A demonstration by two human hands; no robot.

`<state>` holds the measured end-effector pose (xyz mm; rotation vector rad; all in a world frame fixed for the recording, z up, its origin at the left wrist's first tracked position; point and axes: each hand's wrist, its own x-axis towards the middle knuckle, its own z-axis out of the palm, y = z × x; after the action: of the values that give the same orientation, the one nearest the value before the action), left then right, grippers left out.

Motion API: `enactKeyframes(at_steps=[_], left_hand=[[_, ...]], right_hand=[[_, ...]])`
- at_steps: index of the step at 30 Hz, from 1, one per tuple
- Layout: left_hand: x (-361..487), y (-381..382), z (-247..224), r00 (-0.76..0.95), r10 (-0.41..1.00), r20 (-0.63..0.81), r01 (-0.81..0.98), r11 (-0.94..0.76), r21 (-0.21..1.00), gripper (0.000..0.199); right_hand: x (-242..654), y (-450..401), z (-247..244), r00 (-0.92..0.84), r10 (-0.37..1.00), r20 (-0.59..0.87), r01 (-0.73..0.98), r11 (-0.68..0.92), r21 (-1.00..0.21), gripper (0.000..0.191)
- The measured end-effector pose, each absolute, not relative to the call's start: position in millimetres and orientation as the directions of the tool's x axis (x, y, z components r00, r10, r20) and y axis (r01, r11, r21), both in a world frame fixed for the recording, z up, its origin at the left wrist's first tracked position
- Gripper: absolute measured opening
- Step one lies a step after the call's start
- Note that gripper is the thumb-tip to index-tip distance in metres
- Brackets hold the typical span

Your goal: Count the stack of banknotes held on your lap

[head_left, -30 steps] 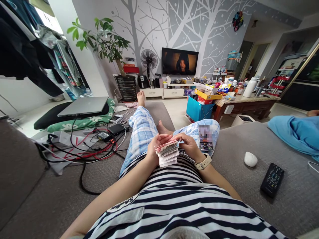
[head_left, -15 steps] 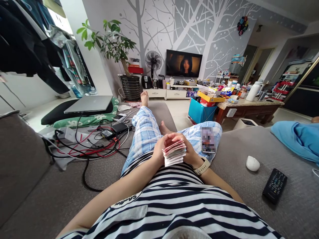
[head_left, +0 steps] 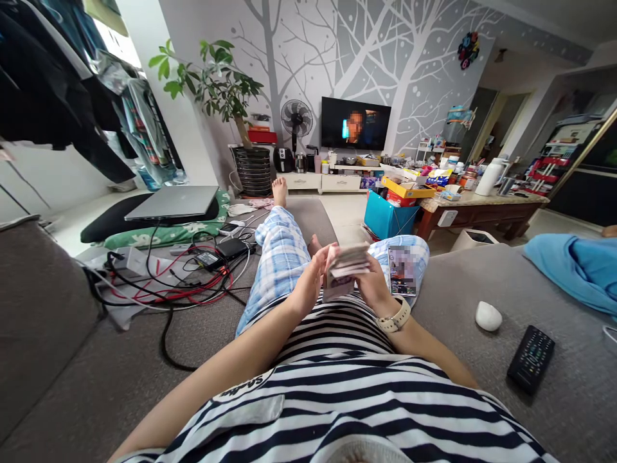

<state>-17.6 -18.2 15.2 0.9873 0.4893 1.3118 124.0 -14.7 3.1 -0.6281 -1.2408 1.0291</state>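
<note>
Above my lap, my left hand (head_left: 309, 283) grips a packet of playing cards (head_left: 338, 289), which hangs tilted with a purplish printed face partly showing. My right hand (head_left: 376, 281) is closed round another packet of cards (head_left: 350, 258) just above it, smeared by motion. The two packets overlap between my hands, and some fingers are hidden behind them. A pale watch (head_left: 394, 315) is on my right wrist. Close to that hand, a phone (head_left: 403, 273) with a lit, partly blurred screen rests on my right leg.
On the sofa to my right lie a white mouse (head_left: 488, 316), a black remote (head_left: 531, 360) and a blue cloth (head_left: 573, 270). Tangled cables (head_left: 193, 276) and a closed laptop (head_left: 172, 202) are at my left. A cluttered coffee table (head_left: 482, 209) stands ahead to the right.
The single stack between my cupped hands is now split into two overlapping packets. My hands have moved slightly apart, and the upper packet is raised. The television picture differs.
</note>
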Motion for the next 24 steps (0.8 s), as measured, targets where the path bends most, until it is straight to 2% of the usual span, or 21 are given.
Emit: enactKeyframes(at_steps=[2, 5, 12, 17, 21, 24], left_hand=[[-25, -23, 23, 0.319, 0.914, 0.252, -0.567, -0.030, 0.823, 0.051], [-34, -29, 31, 0.422, 0.898, 0.127, -0.502, 0.115, 0.857, 0.044], [-31, -24, 20, 0.394, 0.919, -0.034, -0.577, 0.276, 0.769, 0.037], [-31, -14, 11, 0.309, 0.946, -0.099, -0.637, 0.283, 0.717, 0.033], [-34, -13, 16, 0.272, 0.955, -0.120, -0.697, 0.281, 0.660, 0.042], [-35, -15, 22, 0.240, 0.968, -0.071, -0.743, 0.230, 0.629, 0.054]], right_hand=[[118, -18, 13, -0.120, 0.937, 0.327, -0.389, 0.259, -0.884, 0.015], [107, -25, 21, -0.251, 0.942, 0.222, -0.443, 0.092, -0.892, 0.020], [98, -15, 7, -0.253, 0.966, 0.054, -0.395, -0.052, -0.917, 0.019], [101, -13, -4, -0.322, 0.946, -0.028, -0.377, -0.156, -0.913, 0.022], [101, -18, -6, -0.382, 0.920, -0.086, -0.352, -0.231, -0.907, 0.030], [100, -16, -8, -0.417, 0.907, -0.061, -0.309, -0.204, -0.929, 0.034]])
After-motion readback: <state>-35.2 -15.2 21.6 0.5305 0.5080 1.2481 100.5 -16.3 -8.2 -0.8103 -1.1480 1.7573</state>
